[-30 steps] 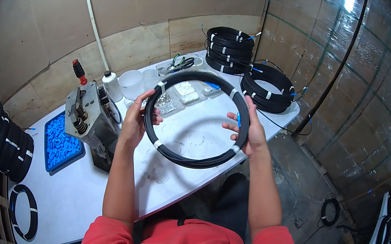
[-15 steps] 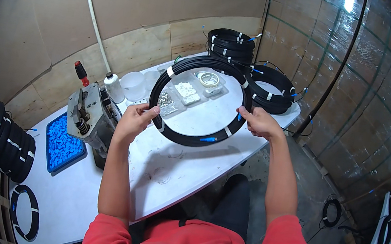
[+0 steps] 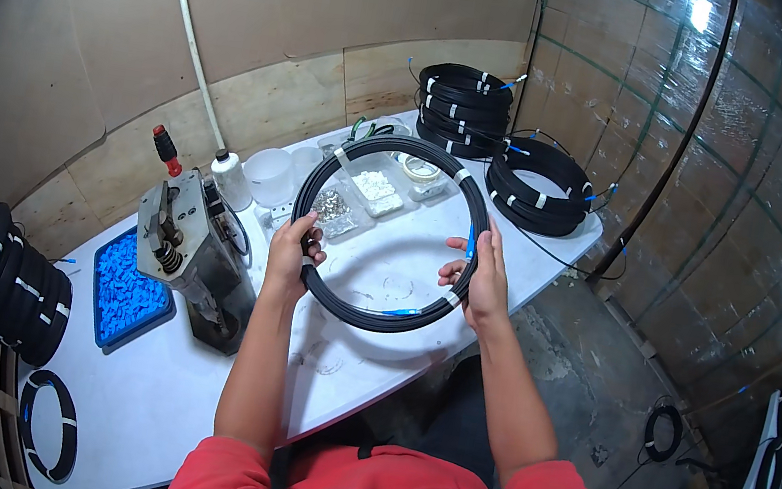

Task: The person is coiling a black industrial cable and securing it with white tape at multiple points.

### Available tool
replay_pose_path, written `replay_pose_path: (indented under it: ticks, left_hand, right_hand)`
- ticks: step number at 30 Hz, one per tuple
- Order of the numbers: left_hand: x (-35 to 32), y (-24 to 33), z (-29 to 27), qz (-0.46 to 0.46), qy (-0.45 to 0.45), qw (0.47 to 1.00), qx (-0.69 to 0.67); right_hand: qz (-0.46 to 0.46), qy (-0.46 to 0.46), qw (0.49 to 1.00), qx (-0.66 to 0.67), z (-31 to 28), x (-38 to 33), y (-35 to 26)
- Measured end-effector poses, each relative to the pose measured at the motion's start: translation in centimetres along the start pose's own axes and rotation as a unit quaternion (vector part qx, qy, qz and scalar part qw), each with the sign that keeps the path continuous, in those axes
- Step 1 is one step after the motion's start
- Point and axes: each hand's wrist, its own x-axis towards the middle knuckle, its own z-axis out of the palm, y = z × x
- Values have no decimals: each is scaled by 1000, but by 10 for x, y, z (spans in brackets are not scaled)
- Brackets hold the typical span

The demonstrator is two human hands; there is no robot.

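A coil of black cable (image 3: 345,313), bound with white tape bands, is held up over the table between both my hands. My left hand (image 3: 290,255) grips its left side, thumb in front and fingertips curling through the ring. On the opposite side my right hand (image 3: 487,281) supports the coil against the palm, with its fingers reaching inside the ring. A blue connector (image 3: 403,312) shows at the coil's lower edge, and another blue connector (image 3: 471,246) is beside my right fingers.
Stacked cable coils (image 3: 461,111) stand at the far end, with more coils (image 3: 541,188) beside them. Clear trays (image 3: 377,192) hold small white and metal parts. A bench machine (image 3: 199,246) stands left, next to a blue tray (image 3: 131,332) of blue pieces. More coils (image 3: 11,294) sit far left.
The coil has come lower and closer to me. My right hand has changed from a pinch to a wider hold with its fingers inside the ring; my left fingers now wrap further round.
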Motion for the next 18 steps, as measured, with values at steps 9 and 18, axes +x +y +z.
replay_pose_path:
  ticks: [9, 18]
  left_hand:
    - [-6, 12, -12, 103, -167, 979, 62]
    - [-7, 31, -31, -40, -177, 982, 45]
  right_hand:
    - [69, -19, 997, 0, -5, 11, -17]
    - [98, -220, 965, -99, -57, 22, -50]
